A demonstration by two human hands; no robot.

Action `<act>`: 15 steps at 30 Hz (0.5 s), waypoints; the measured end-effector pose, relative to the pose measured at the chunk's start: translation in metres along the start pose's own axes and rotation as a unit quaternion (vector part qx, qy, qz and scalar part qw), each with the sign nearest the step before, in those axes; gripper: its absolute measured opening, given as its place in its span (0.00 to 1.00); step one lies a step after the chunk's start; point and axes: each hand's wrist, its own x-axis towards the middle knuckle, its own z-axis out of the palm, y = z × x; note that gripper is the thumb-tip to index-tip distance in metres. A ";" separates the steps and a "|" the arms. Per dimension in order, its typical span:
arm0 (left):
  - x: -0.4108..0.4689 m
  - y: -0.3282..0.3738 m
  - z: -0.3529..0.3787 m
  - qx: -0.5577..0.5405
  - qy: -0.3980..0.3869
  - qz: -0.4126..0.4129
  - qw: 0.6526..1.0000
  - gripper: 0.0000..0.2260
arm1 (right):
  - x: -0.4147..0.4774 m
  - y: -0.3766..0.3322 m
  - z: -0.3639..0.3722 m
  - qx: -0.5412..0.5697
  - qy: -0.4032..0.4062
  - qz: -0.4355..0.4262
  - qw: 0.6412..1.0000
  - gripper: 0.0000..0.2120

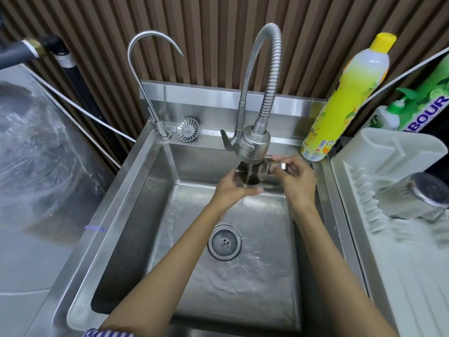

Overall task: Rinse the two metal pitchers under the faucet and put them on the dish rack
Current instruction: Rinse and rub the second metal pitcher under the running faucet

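A small metal pitcher (252,173) is held under the head of the flexible faucet (254,144), its mouth tilted toward me, with water running into it. My left hand (233,188) cups its near left side. My right hand (295,173) grips its handle on the right. A second metal pitcher (413,195) lies upside down and tilted on the white dish rack (388,239) to the right of the sink. Water spreads across the floor of the steel sink (136,215) around the drain (224,242).
A thin gooseneck tap (148,76) and a loose strainer (187,130) sit on the sink's back ledge. A yellow dish soap bottle (345,98) stands at the back right, a green refill pack (422,103) behind the rack. A wet steel surface (41,154) lies to the left.
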 end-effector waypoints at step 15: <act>-0.042 0.019 0.000 0.113 0.248 0.282 0.920 0.32 | -0.026 -0.002 0.014 0.242 -0.132 0.127 0.953 0.04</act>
